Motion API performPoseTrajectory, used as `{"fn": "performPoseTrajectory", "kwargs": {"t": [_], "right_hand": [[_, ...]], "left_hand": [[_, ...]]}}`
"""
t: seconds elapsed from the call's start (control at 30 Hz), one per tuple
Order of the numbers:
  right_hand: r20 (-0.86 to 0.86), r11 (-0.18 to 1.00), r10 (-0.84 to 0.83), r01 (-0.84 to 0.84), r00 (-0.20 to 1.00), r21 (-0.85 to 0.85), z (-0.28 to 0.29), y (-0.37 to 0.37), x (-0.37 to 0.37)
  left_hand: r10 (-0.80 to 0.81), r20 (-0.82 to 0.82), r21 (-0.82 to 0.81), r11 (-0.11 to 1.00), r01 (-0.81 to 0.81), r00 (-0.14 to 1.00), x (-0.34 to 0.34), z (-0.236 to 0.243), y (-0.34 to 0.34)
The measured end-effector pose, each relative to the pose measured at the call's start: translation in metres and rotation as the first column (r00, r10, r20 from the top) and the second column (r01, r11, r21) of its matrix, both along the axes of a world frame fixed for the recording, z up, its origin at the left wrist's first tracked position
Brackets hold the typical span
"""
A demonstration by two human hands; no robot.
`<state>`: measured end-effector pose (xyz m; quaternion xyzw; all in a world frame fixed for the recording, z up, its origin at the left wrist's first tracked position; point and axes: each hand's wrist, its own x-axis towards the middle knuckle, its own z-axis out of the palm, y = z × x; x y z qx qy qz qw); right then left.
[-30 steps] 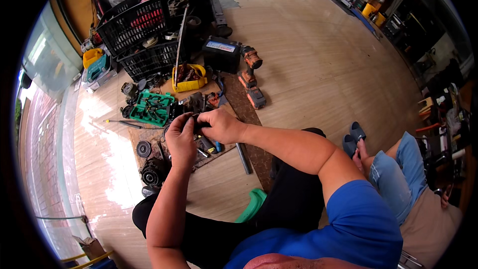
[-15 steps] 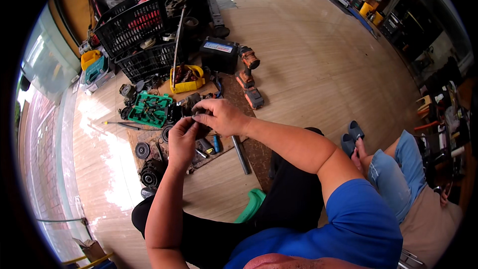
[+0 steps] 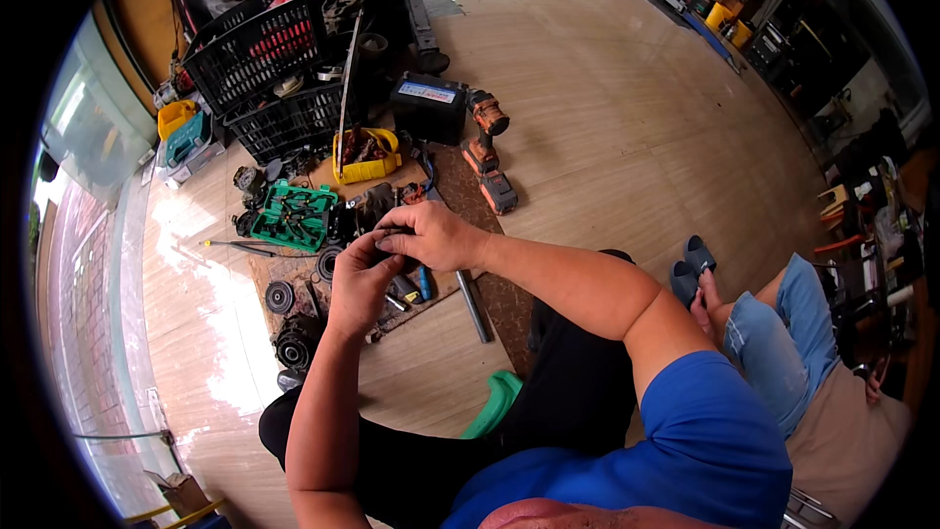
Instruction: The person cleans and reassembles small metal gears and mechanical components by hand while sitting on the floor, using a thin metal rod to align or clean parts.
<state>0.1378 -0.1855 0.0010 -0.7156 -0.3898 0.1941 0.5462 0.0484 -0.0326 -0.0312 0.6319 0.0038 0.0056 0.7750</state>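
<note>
Step in hand, as judged: two-handed manipulation of a small dark part (image 3: 394,231), left of frame centre, right of the green tool case (image 3: 292,216). Left hand (image 3: 360,284) and right hand (image 3: 439,237) meet there, fingertips narrowed on the part; exact type indeterminate. The next move likely requires steady opposed pinches.

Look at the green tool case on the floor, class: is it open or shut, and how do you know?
Open: dark tools show inside the green case, with no lid covering them.
</note>
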Motion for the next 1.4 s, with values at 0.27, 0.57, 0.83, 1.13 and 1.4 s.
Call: {"fn": "performPoseTrajectory", "kwargs": {"t": [0.27,0.57,0.83,1.13,1.4], "right_hand": [[0.067,0.999,-0.029,0.032,0.997,-0.033,0.002,0.001,-0.002],[-0.047,1.000,0.003,-0.003,0.999,-0.003,-0.005,0.001,0.000],[0.024,0.999,0.033,-0.032,0.999,-0.007,-0.005,-0.003,0.005],[-0.054,0.999,0.009,-0.011,0.999,-0.038,0.004,-0.005,0.001],[-0.028,0.998,0.008,-0.010,1.000,-0.069,0.015,-0.006,-0.005]], "left_hand": [[-0.014,-0.013,-0.004,1.000,0.014,1.000,-0.002,0.003,-0.001],[-0.011,-0.003,-0.017,1.000,0.011,1.000,-0.003,0.011,-0.005],[-0.073,-0.019,-0.030,0.997,0.072,0.997,-0.006,0.018,-0.001],[-0.131,-0.008,-0.047,0.990,0.130,0.991,-0.007,0.021,0.002],[-0.139,0.011,-0.048,0.989,0.139,0.990,-0.006,0.012,0.004]]}}
